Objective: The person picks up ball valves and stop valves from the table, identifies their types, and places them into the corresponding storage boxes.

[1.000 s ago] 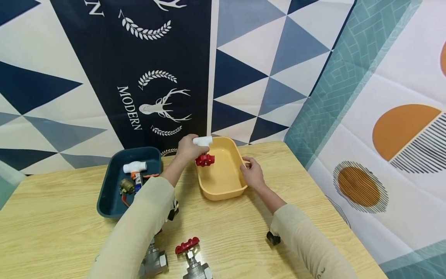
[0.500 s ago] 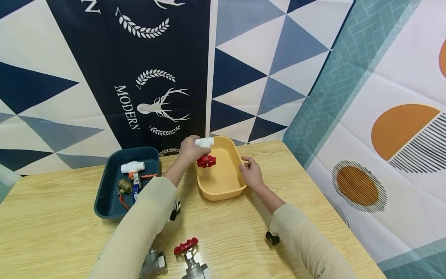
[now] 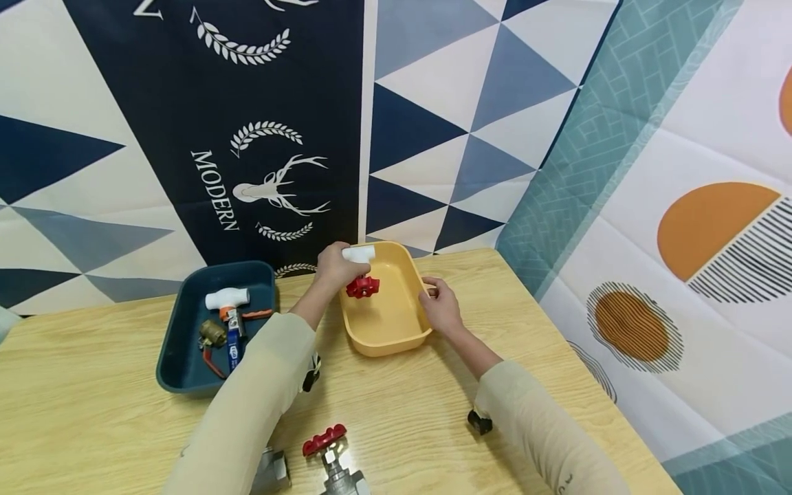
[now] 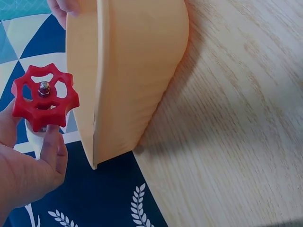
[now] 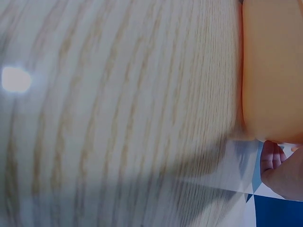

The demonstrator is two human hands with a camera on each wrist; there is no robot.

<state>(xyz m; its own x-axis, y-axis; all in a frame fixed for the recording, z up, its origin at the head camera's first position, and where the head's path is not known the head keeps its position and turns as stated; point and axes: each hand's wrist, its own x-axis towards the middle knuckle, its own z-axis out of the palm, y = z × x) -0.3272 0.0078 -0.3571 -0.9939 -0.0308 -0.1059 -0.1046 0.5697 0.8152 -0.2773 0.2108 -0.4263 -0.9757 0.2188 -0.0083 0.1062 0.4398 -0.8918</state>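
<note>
My left hand (image 3: 333, 269) holds a valve with a white pipe body (image 3: 359, 254) over the left side of a yellow bin (image 3: 390, 313). Its red handwheel (image 4: 46, 97) points down in the head view and faces the camera in the left wrist view. Fingers curl around the white body, just behind the wheel. On the bin's opposite side, my right hand (image 3: 441, 307) grips the rim. The right wrist view shows those fingers (image 5: 270, 153) bent at the bin's edge. Inside, the visible floor of the bin is bare.
Left of the yellow bin is a dark blue bin (image 3: 168, 357), holding a white T-shaped piece (image 3: 227, 298) with a blue handle and a brass valve (image 3: 213, 333) with a red lever. A grey metal valve (image 3: 339, 474) with a red wheel lies near the front. Patterned walls border the table.
The head view has turned slightly, so the bins and wall appear farther left. Both hands keep their grips, and the valve stays over the yellow bin.
</note>
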